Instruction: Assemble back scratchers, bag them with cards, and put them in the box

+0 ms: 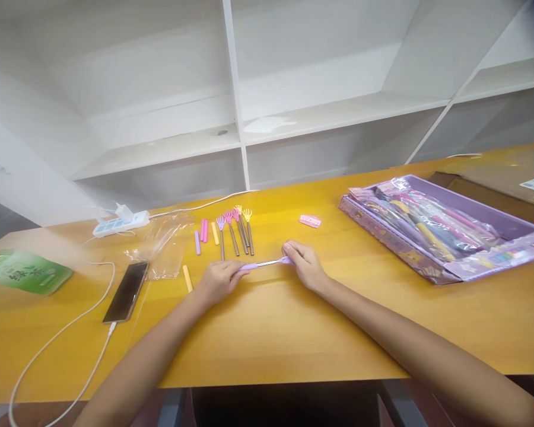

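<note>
A back scratcher (267, 263) with a thin metal rod stretches between my two hands above the table. My left hand (219, 281) is closed round its purple grip, and my right hand (305, 264) pinches the purple head, mostly hidden by the fingers. Beyond my left hand lie several more back scratchers (235, 230), with purple, pink and yellow hand-shaped heads and dark rods. Loose coloured tubes lie beside them: a purple one (197, 243), pink ones (203, 230) and a yellow one (215, 233). Another yellow tube (187, 279) is near my left wrist.
A purple box (382, 246) with wrapped items stands at right, near a cardboard box (493, 178). A pink label (310, 221) lies beyond my right hand. At left are a phone (125, 293) on a cable, clear plastic (167, 249), a power strip (122, 223) and a green pouch (26, 271).
</note>
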Available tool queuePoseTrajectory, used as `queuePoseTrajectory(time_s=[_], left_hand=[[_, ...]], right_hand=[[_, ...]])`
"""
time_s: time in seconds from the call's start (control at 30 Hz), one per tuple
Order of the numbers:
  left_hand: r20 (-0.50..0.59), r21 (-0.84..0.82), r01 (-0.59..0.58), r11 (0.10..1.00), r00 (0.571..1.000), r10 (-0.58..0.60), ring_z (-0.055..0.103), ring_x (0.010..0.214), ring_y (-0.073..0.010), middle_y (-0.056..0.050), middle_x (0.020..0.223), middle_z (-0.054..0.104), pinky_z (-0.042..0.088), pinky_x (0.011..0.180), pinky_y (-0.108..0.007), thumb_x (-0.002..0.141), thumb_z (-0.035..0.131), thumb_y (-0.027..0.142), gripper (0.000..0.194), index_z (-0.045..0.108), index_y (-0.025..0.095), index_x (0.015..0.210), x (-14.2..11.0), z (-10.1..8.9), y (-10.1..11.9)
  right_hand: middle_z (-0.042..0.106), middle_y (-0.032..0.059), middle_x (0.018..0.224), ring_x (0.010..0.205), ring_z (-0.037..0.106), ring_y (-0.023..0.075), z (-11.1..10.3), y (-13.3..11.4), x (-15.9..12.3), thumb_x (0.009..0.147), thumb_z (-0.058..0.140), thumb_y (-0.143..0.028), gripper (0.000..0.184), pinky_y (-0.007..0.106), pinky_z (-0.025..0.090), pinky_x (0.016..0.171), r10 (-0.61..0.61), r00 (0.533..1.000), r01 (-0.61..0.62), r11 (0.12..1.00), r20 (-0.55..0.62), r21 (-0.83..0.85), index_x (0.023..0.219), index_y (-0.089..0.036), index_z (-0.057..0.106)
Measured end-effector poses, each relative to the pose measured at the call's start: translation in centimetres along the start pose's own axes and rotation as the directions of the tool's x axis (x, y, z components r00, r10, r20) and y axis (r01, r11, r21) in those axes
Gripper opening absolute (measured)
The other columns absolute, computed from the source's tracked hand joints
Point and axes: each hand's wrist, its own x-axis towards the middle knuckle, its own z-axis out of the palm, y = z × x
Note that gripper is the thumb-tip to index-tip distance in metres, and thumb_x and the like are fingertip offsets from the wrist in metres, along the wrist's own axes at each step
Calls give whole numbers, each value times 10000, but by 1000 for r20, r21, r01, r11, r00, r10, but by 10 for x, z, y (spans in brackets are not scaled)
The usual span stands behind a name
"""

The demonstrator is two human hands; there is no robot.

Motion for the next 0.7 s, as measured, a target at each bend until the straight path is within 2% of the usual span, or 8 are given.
queuePoseTrajectory(time_s=[0.27,0.7], left_hand=[[8,5,2,1000,1000,-2,661,623,-144,-34,757,744,490,620,-253,1100,548,354,271,743,174,1048,-1,3,2],[59,-45,45,998,997,-42,757,746,-167,-65,900,807,587,705,-277,1107,528,359,276,739,181,1111,-8,12,2]], right_hand=[[439,-6,701,665,410,182,1,5,-3,1026,476,-732,581,332,369,661,-14,1000,14,999,12,36,717,-241,471],[429,-10,694,657,405,180,4,11,-5,1025,472,-737,589,332,376,658,12,999,-12,1000,31,24,708,-240,470]])
